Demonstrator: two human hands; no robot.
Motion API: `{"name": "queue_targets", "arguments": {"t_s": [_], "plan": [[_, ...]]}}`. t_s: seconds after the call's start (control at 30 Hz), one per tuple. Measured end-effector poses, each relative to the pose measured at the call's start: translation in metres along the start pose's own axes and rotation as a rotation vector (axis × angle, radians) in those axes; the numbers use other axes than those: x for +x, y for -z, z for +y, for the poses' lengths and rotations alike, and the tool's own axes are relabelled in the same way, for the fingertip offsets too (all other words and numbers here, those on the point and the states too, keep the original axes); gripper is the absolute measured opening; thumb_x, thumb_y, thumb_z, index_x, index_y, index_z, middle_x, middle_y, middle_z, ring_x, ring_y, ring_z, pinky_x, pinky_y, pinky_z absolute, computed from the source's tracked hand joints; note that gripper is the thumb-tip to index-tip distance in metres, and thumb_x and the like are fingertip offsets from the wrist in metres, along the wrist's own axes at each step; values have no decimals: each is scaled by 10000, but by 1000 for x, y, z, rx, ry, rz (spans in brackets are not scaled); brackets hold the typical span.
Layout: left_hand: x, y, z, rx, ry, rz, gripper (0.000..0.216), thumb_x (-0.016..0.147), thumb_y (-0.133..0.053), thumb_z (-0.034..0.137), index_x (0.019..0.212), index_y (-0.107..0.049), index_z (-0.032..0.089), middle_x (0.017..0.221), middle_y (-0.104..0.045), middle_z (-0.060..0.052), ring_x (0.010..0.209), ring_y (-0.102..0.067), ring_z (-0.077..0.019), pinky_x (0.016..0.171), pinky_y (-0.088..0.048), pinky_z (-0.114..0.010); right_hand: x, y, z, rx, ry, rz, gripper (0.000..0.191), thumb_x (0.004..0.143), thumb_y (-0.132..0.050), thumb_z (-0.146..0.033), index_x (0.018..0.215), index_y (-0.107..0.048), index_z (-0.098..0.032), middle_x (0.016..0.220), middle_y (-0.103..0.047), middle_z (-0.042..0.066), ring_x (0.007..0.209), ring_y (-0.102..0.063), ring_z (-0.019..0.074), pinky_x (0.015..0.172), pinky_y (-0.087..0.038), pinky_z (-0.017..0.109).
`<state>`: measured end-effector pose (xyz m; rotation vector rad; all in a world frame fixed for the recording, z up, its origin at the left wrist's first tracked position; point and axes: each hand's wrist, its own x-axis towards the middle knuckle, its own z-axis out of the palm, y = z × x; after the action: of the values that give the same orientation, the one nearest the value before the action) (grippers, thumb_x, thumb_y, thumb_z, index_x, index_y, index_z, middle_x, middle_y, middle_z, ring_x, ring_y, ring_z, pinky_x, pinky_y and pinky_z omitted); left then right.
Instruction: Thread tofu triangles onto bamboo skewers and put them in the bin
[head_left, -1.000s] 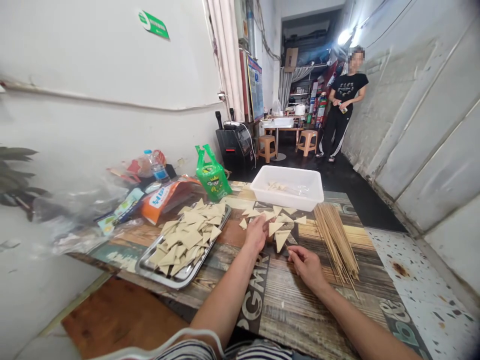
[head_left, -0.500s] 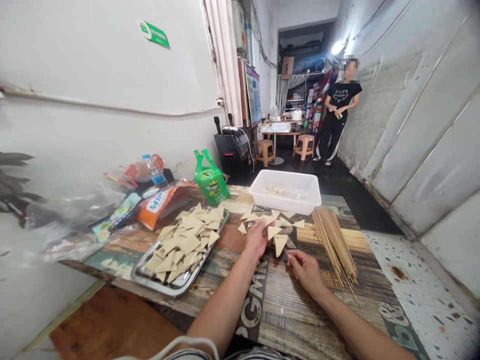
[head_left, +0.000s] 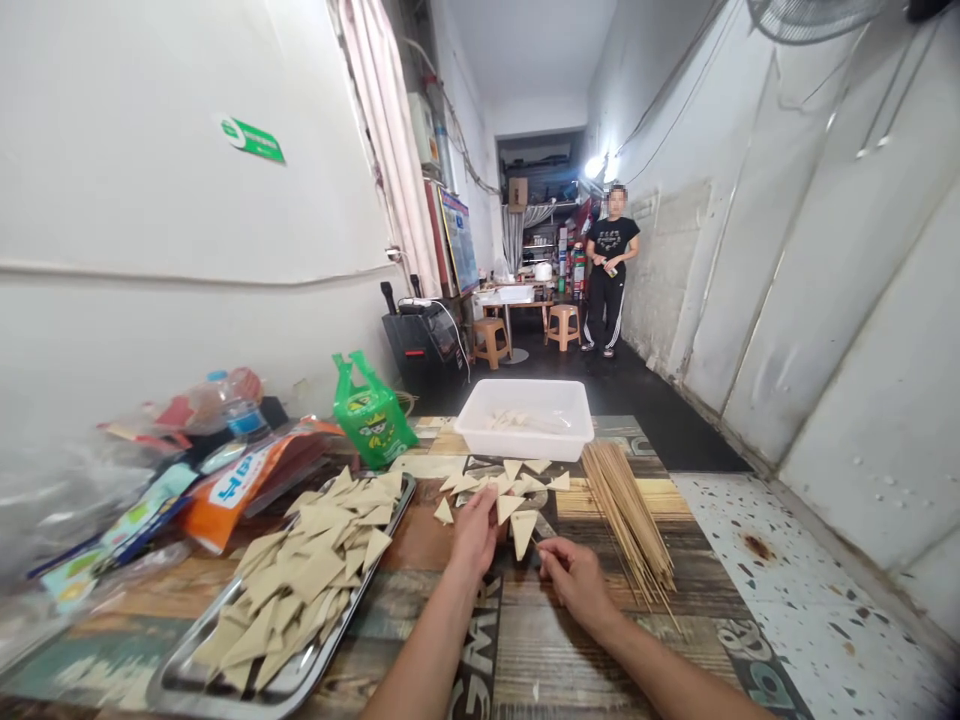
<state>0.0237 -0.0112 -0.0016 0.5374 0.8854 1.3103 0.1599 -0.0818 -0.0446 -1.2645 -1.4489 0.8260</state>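
Centre of frame: left hand (head_left: 475,532) curled against triangular beige slices (head_left: 510,507), its grip impossible to tell; lower centre: right hand (head_left: 571,576) pinching a thin skewer (head_left: 536,545) at the nearest slice (head_left: 523,533); right of centre: bamboo skewers (head_left: 631,525); lower left: slice-laden steel tray (head_left: 174,684)

Gleams like metal between seven and eight o'clock on the tray (head_left: 321,655); looks matt and smooth on the pale triangles (head_left: 307,570). Shines as thin plastic (lightly creased) at eight on the bag (head_left: 375,420), shows matt wood at four on the sticks (head_left: 634,520).
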Motion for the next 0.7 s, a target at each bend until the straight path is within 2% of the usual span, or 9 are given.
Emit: {"name": "queue_targets", "arguments": {"t_s": [0.17,0.43,0.7], "plan": [[4,2,-1,73,-26,-20,161,720,-597,118,876,-614,156,788,-676,-52,670,-628,-134,653,-505,-234,1,-1,3,-19,19,9,241,796,-461,-298,732,-641,-151,542,-585,4,511,-535,127,514,-403,212],[4,6,3,139,8,56,70,703,-621,152,773,-617,145,672,-661,-28,556,-600,-115,569,-480,-217,0,-1,-1,-83,45,-16,231,804,-449,-263,739,-642,-152,576,-595,14,559,-546,139,548,-392,212],[15,14,-3,84,-27,64,129,663,-659,154,776,-609,116,709,-669,-57,587,-616,-124,582,-486,-228,0,1,-7,-166,79,-28,220,799,-447,-229,737,-646,-157,592,-596,12,580,-541,134,570,-379,207]]}}
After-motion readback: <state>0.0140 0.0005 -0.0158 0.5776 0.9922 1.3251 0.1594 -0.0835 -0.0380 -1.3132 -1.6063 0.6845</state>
